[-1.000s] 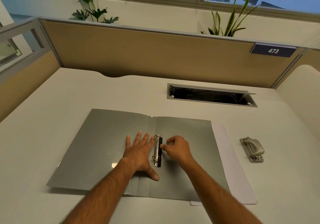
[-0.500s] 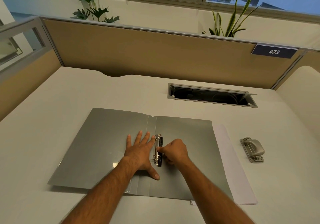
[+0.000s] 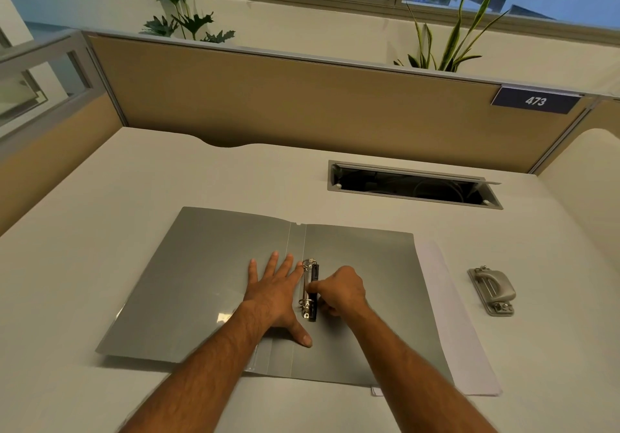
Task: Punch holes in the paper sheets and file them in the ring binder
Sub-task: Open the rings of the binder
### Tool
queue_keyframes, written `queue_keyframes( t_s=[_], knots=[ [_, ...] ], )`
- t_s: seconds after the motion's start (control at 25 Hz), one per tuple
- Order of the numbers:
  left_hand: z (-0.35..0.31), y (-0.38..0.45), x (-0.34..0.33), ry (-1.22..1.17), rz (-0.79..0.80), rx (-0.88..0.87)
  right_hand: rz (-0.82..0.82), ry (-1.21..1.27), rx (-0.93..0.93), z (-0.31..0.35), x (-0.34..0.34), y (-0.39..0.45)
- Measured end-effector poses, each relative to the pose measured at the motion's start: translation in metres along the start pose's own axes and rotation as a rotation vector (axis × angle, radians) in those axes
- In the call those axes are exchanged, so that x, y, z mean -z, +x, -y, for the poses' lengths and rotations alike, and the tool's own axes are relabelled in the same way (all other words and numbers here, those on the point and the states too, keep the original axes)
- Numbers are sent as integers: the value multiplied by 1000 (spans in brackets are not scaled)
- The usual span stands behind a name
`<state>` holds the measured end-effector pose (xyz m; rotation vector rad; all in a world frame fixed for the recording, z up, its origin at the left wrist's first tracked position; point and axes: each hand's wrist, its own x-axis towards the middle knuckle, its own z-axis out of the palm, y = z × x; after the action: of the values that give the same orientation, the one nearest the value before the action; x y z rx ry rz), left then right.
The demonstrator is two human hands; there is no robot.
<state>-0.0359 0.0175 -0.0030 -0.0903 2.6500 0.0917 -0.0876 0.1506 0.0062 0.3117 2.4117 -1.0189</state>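
Open grey plastic ring binder (image 3: pixel 208 278) lying flat on the white desk (image 3: pixel 100 197). Left hand (image 3: pixel 276 293), fingers spread, presses its left cover; right hand (image 3: pixel 342 290) pinches the black-and-metal ring mechanism (image 3: pixel 310 293). White paper sheets (image 3: pixel 453 315) protrude beneath the right cover; grey metal hole punch (image 3: pixel 492 290) lies well apart at right.

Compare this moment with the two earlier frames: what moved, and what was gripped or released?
The right hand moved left from the right cover to the ring mechanism and now pinches its black bar, fingers curled. The left hand stayed flat on the open ring binder. The paper sheets under the binder's right edge and the hole punch did not move.
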Motion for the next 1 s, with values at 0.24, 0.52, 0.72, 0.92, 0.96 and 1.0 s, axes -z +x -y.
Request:
queue_keyframes(
  t_s=[0.24, 0.52, 0.72, 0.92, 0.96, 1.0],
  knots=[
    [-1, -1, 1, 6, 2, 1, 21, 48, -33, 2, 5, 1],
    [-1, -1, 1, 0, -3, 2, -31, 15, 17, 4, 0, -4],
    [-1, 0, 1, -5, -3, 3, -21, 66, 16, 7, 6, -5],
    [0, -1, 0, -3, -2, -1, 10, 117, 34, 9, 7, -4],
    [0, -1, 0, -1, -5, -3, 2, 136, 42, 9, 8, -4],
    [0, -1, 0, -1, -6, -6, -11, 154, 55, 9, 8, -4]
  ],
)
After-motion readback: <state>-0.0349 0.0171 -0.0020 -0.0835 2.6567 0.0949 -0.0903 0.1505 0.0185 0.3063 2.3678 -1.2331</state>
